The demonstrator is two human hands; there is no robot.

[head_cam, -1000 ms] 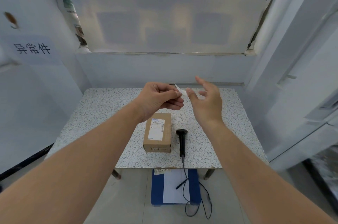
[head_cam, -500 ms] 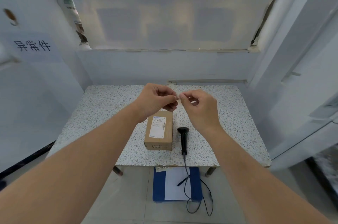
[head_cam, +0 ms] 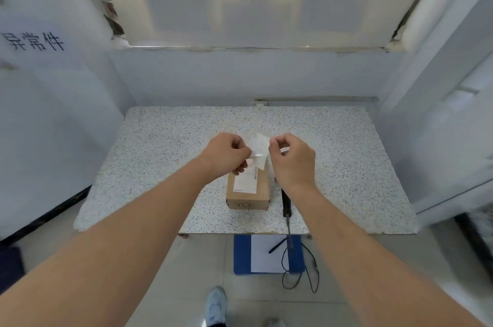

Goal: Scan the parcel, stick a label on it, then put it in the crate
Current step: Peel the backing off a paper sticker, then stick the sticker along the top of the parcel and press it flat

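both hands, left (head_cam: 226,154) and right (head_cam: 292,158), pinching a white label (head_cam: 258,149) above the parcel (head_cam: 248,189)

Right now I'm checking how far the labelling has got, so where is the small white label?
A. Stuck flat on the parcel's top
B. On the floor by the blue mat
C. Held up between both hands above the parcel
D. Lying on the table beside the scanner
C: the label is pinched between the left hand and right hand, above the far end of the parcel, not yet pressed onto it.
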